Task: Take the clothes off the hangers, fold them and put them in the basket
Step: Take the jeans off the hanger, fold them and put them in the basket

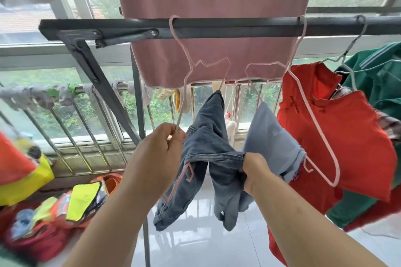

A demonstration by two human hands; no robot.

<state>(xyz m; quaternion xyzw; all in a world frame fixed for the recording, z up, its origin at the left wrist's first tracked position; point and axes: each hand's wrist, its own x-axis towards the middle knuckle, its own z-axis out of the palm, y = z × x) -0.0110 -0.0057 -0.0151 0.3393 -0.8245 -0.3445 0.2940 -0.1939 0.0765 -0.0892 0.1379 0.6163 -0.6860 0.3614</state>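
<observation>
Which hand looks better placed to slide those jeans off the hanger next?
Probably the right hand: it already grips the jeans at the waistband, while the left hand pinches the pink hanger wire, steadying it.

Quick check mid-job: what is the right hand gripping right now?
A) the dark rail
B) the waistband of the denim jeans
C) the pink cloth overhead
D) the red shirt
B: the right hand is closed on the waistband of the denim jeans, while the left hand pinches the pink hanger.
</observation>
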